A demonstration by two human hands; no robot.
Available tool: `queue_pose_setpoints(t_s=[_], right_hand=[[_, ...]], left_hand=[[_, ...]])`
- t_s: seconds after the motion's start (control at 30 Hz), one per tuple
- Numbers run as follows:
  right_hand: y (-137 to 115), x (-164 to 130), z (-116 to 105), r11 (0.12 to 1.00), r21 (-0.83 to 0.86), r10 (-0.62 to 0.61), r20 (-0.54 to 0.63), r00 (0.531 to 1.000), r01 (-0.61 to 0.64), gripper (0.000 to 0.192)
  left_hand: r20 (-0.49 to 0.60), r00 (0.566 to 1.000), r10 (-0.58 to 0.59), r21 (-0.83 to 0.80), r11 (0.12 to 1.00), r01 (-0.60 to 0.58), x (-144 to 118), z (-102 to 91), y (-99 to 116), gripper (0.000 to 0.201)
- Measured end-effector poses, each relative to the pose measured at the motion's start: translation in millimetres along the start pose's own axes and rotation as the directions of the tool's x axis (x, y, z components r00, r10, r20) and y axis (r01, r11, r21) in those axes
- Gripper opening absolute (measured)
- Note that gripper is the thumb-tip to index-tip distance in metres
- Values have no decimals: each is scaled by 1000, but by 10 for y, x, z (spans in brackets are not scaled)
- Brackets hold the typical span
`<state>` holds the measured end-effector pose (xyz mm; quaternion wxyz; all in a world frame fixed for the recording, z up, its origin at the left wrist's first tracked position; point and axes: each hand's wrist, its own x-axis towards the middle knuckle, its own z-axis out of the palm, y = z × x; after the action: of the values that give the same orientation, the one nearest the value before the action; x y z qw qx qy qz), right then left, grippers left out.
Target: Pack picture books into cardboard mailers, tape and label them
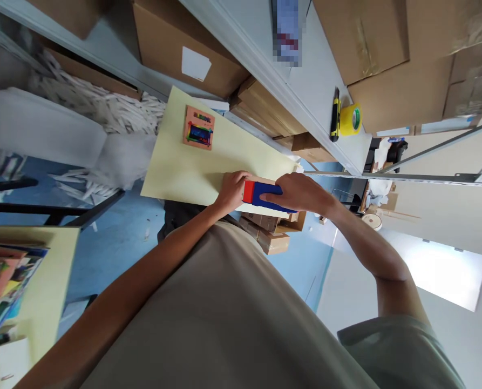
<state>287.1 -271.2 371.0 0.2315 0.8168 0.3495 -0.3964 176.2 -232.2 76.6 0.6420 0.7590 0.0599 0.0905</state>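
Hands meet at the middle of the frame, two of them, both bare. I see my left hand (231,190) with its fingers curled down on the near edge of a pale yellow rectangular tabletop (176,162), its knuckles just beside the red end of the block. My right hand (301,193) is closed over one blue and red rectangular block (260,194), fingers wrapped along its blue side; the block looks smooth and hard-edged, and whether the left fingers also pinch it I cannot tell. The block sits at the tabletop's lower right edge.

On the tabletop, toward upper centre, lies one flat orange square board (199,127) with bright multicoloured pieces set in a frame on its face, well apart from both hands.

Upper right of the frame, one grey shelf plank (309,81) carries one roll of yellow tape (351,119) and, touching or just beside it, one slim black and yellow tool (335,116). Brown cardboard boxes (180,43) crowd the top of the frame, matt and creased; I count at least five. One more small cardboard box (273,241) sits below the tabletop. Left of the tabletop lies a heap of white shredded paper strips (99,108) beside one soft white padded bundle (38,127). One stack of colourful printed sheets (6,286) fills the lower left.
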Motion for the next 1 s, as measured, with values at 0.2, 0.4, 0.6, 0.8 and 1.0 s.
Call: queue_pose_setpoints(t_s=[0.2, 0.4, 0.6, 0.8, 1.0], right_hand=[[213, 11, 33, 989, -63, 140, 84, 987, -135, 63], [517, 82, 168, 988, -88, 144, 196, 970, -128, 71], [738, 127, 251, 996, -79, 53, 186, 981, -39, 71], [1114, 271, 484, 997, -30, -62, 149, 987, 67, 67], [1861, 249, 724, 985, 84, -162, 127, 979, 153, 71]], left_hand=[[-17, 999, 51, 12, 999, -51, -64, -46, -112, 25], [-89, 991, 97, 106, 990, -88, -117, -16, -226, 32], [-73, 992, 106, 224, 971, -87, -119, -5, -229, 38], [-93, 994, 57, 293, 956, -28, -153, 4, -185, 42], [-85, 996, -34, 411, 909, 66, -166, -22, -93, 51]])
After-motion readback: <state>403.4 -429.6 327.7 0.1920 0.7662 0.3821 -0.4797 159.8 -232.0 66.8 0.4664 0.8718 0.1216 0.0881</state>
